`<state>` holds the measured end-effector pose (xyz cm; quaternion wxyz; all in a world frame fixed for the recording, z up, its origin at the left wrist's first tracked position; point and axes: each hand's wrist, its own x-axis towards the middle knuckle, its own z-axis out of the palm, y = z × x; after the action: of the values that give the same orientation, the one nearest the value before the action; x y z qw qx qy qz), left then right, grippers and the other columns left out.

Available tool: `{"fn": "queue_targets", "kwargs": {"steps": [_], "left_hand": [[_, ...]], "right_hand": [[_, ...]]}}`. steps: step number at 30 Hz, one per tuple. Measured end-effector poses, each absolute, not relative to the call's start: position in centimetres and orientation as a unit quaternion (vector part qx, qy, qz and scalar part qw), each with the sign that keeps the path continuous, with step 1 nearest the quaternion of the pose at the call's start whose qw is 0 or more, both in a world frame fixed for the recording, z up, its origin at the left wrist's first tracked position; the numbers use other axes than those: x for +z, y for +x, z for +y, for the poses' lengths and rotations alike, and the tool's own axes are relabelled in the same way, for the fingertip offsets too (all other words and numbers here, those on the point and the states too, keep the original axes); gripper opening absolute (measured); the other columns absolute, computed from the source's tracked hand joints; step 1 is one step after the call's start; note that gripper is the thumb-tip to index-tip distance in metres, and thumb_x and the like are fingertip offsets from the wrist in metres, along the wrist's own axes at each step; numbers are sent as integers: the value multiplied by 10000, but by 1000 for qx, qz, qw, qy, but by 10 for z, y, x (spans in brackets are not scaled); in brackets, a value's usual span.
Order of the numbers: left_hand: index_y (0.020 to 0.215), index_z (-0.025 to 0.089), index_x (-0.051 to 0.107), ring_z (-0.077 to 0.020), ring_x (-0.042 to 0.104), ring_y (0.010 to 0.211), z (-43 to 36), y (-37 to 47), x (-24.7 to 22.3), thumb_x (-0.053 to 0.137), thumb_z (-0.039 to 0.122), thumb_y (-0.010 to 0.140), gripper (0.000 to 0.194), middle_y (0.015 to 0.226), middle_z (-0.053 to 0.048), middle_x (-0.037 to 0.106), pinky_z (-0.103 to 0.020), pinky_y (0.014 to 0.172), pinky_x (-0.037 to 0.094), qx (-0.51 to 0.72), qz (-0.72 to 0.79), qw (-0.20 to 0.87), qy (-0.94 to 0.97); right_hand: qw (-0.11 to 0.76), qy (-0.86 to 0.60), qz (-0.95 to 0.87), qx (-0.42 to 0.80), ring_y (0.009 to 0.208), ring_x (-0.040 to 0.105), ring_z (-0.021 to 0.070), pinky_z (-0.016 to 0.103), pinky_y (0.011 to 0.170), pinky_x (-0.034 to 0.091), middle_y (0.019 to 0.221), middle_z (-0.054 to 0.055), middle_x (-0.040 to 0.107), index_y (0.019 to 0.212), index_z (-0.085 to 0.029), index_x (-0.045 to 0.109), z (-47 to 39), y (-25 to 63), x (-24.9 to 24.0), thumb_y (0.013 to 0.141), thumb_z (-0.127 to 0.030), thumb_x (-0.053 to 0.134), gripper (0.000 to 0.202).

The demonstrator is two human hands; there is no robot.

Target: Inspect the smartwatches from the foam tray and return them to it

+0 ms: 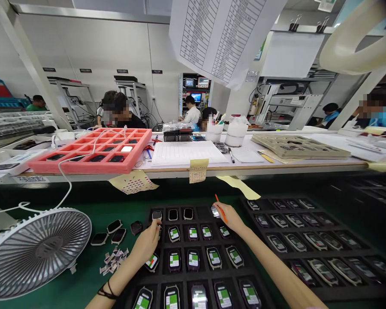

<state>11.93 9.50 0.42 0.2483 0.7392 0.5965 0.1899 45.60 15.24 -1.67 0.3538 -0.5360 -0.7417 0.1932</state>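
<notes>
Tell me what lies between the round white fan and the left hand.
In the head view, four loose, dark watch-shaped pieces and a heap of small silvery strips lie there on the green tabletop.

A pale-rimmed watch (157, 213) with a greyish screen lies face up at the back left corner of the black tray (203, 213), its near end partly hidden. Toward the tray's back right corner, a slim orange stick (224, 216) is held tilted over the back edge, just beside a shiny silvery piece (215, 211), partly covered.
</notes>
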Motion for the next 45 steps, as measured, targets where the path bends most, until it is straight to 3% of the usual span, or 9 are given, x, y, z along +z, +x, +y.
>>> {"fn": "queue_targets", "kwargs": {"steps": [6, 11, 16, 19, 24, 31, 34, 39, 45], "left_hand": [[947, 228, 498, -171, 560, 563, 114, 106, 10, 299, 453, 864, 312, 622, 26, 529, -229, 503, 365, 257, 584, 407, 654], [1019, 216, 479, -90, 441, 353, 128, 125, 12, 421, 508, 792, 374, 555, 48, 534, -148, 348, 164, 347, 553, 554, 516], [968, 187, 497, -66, 422, 343, 141, 161, 11, 499, 505, 771, 374, 619, 15, 596, -144, 332, 173, 407, 477, 630, 458], [969, 179, 489, -77, 469, 386, 150, 178, 2, 536, 526, 738, 419, 675, 5, 597, -150, 332, 216, 444, 445, 639, 444], [1064, 191, 477, -83, 529, 464, 161, 185, -20, 599, 503, 685, 506, 817, -22, 604, -156, 348, 279, 462, 435, 621, 460], [1160, 208, 463, -114, 577, 615, 149, 180, -17, 611, 344, 698, 504, 887, -29, 588, -169, 421, 345, 428, 417, 603, 528], [1136, 204, 494, -113, 562, 579, 147, 182, -13, 588, 398, 740, 451, 815, -18, 584, -168, 402, 297, 420, 418, 596, 541], [1054, 204, 543, -100, 530, 502, 146, 184, -12, 515, 531, 782, 426, 827, -25, 612, -178, 381, 237, 409, 428, 598, 541], [1060, 197, 534, -110, 533, 517, 144, 184, -9, 535, 512, 773, 426, 788, -8, 577, -184, 399, 264, 409, 433, 585, 551]], "right_hand": [[395, -514, -714, 265, 457, 521, 174, 273, 513, 393, 580, 10, 596, 839, -202, 661, 150, 456, -11, 868, -444, 430, 336], [457, -513, -647, 332, 459, 554, 171, 286, 488, 436, 635, 23, 627, 822, -196, 659, 153, 455, -12, 818, -512, 500, 354], [528, -482, -545, 439, 577, 658, 197, 298, 493, 503, 762, 75, 665, 1039, -169, 594, 155, 430, -6, 861, -536, 427, 441], [566, -395, -424, 586, 537, 641, 163, 253, 431, 476, 835, 90, 687, 1017, -172, 616, 155, 404, 5, 758, -482, 628, 404], [552, -335, -384, 660, 546, 619, 128, 192, 390, 404, 858, 71, 687, 1002, -176, 625, 159, 372, 10, 706, -350, 725, 358], [514, -327, -435, 663, 678, 664, 174, 225, 479, 461, 919, 61, 650, 1074, -200, 591, 150, 370, -6, 713, -307, 720, 398], [497, -341, -478, 639, 651, 673, 174, 218, 446, 451, 928, 46, 625, 1070, -222, 593, 148, 372, -8, 726, -337, 708, 380], [489, -385, -490, 611, 442, 629, 154, 191, 324, 370, 680, 2, 591, 1010, -184, 604, 151, 371, -12, 794, -472, 600, 360], [489, -354, -491, 628, 537, 667, 176, 230, 414, 458, 764, 17, 617, 1063, -206, 575, 147, 369, -9, 799, -420, 604, 342]]}}
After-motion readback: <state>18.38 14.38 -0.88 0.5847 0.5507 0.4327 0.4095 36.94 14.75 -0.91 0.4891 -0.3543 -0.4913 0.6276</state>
